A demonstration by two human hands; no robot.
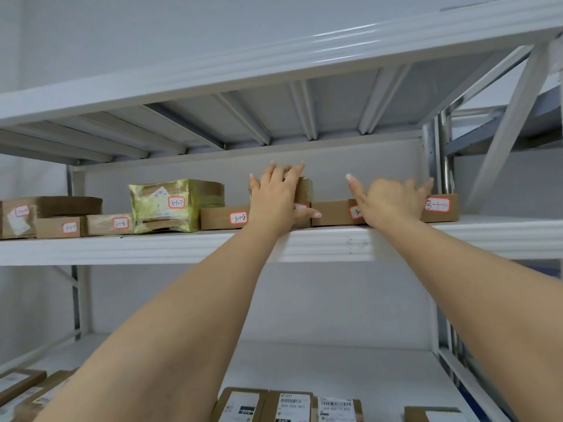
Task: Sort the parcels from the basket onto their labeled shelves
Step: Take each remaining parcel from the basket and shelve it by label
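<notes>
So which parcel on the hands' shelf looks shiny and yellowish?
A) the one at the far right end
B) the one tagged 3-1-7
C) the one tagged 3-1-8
B: the shiny yellow-wrapped parcel bears the tag 3-1-7, while the 3-1-8 box and the far-right box are plain brown cardboard.

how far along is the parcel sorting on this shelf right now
Looks done: a row of labeled parcels already sits on the upper shelf, including the yellow-taped parcel and the flat box marked 3-1-8. In hand: the left hand holds an upright box on the shelf, while the right hand rests open over a flat box. Left: the basket is out of view, so I can't tell.
</notes>
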